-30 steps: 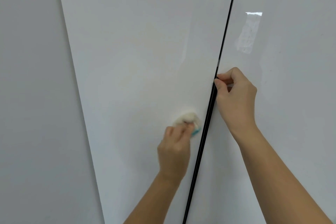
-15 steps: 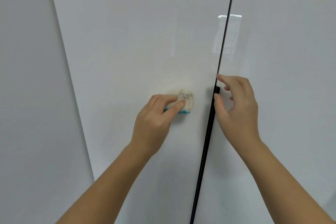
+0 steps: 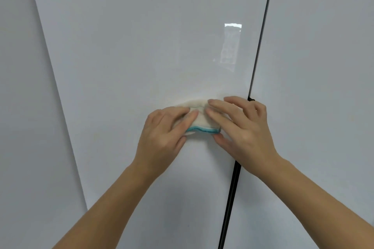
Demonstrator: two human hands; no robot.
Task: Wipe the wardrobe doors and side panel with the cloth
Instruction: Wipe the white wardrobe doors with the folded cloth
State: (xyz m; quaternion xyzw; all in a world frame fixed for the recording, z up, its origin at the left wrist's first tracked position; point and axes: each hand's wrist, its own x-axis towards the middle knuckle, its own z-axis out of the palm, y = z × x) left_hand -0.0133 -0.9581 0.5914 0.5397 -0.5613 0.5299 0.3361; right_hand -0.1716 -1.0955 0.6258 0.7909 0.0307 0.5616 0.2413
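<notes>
Cream fleecy cloth with a teal edge [image 3: 202, 122] sits mid-frame against the glossy white wardrobe door [image 3: 141, 46], pinched by our left hand [image 3: 164, 137] and right hand [image 3: 242, 129]; we'd flatten it, then wipe in overlapping strokes.

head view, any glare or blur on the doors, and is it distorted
Head view: a bright glare patch on the glossy left door, above the cloth. Head view: sharp, no motion blur on the cloth or the door gap. Head view: wide-angle distortion makes the door edges splay outward toward the top.
</notes>
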